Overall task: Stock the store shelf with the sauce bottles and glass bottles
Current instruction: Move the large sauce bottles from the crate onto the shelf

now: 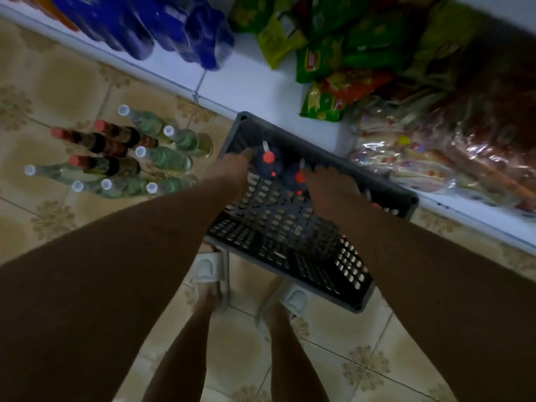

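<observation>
Because the picture is blurry and dim, many small things are hard to make out. Both hands reach down into a dark plastic crate [293,227] with holes in its walls. The left hand [232,166] is beside a dark sauce bottle with a red cap [268,158] in the far corner of the crate. Its fingers touch the bottle's side, but one cannot tell if they are closed on it. The right hand [330,184] covers most of a second red-capped bottle [300,177]; only a bit of red shows by the fingers, and its grip cannot be seen either. More red spots peek out past the right wrist, too blurred to name.

On the tiled floor [58,82] to the left stands a group of bottles, well apart from the crate: clear glass bottles with white caps [162,158] around dark bottles with red caps [98,140].

The crate's far edge sits right against the white shelf [255,88]. On the shelf, blue packs [162,33] are cut off at the top, and green snack bags [333,53] and clear-wrapped packs [429,158] fill the right side. A bare white patch lies between the blue packs and the green bags. The person's feet in pale sandals [207,271] are partly hidden under the crate.
</observation>
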